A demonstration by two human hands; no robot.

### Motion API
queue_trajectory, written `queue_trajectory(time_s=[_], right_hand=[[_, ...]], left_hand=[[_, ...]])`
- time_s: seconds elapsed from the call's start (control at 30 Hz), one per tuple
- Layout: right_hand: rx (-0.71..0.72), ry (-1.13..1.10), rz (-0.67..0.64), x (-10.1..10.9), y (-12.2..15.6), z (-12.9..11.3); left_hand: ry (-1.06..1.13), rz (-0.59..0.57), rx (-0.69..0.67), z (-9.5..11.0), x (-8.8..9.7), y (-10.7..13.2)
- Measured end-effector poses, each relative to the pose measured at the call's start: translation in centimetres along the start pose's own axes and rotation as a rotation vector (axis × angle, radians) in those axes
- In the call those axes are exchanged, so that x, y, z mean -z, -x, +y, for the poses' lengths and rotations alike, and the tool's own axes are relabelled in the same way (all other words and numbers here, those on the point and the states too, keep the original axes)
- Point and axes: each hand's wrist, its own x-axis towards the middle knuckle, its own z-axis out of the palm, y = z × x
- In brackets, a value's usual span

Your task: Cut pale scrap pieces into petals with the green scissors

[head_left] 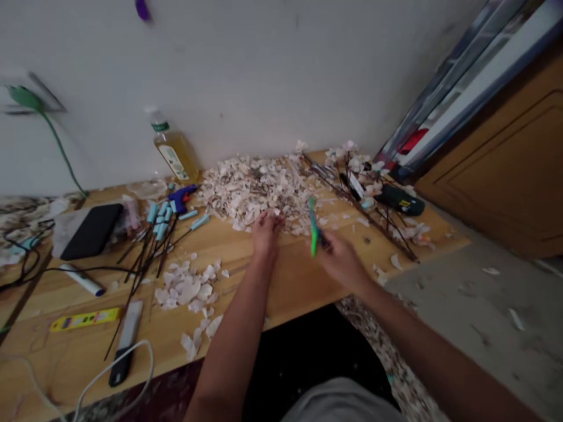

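My left hand (266, 230) reaches into the near edge of a big heap of pale shell-like chips (253, 190) on the wooden board (285, 281). Its fingers curl down into the chips; motion blur hides what they hold, if anything. My right hand (341, 258) is closed round a green-handled tool (313, 225), held upright just right of the left hand.
A smaller pile of chips (187, 287) lies at the front left. Thin dark sticks with blue-wrapped ends (160, 225), a blue glue gun (182, 196), an oil bottle (173, 146), a black phone (92, 230), a utility knife (125, 343) and cables crowd the left. Flowered twigs (369, 193) lie at right.
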Motion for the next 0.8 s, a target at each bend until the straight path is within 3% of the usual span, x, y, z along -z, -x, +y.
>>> queue_trajectory(time_s=[0.1,0.23,0.43,0.8], right_hand=[[0.042,0.096,-0.055,-2.6,-1.7,-0.5],[0.072,0.215,-0.001,-5.2,-3.5,-0.6],[0.054,0.165,-0.055,-5.1,-5.5,-0.6],[0.074,0.091,-0.053,-5.3,-5.7,0.5]], left_hand=[[0.048,-0.002,0.015,0.4,0.2,0.0],[0.102,0.061,0.004,0.8,0.1,0.1],[0.109,0.028,0.026,0.3,-0.2,0.4],[0.106,0.039,0.059,0.1,-0.8,1.3]])
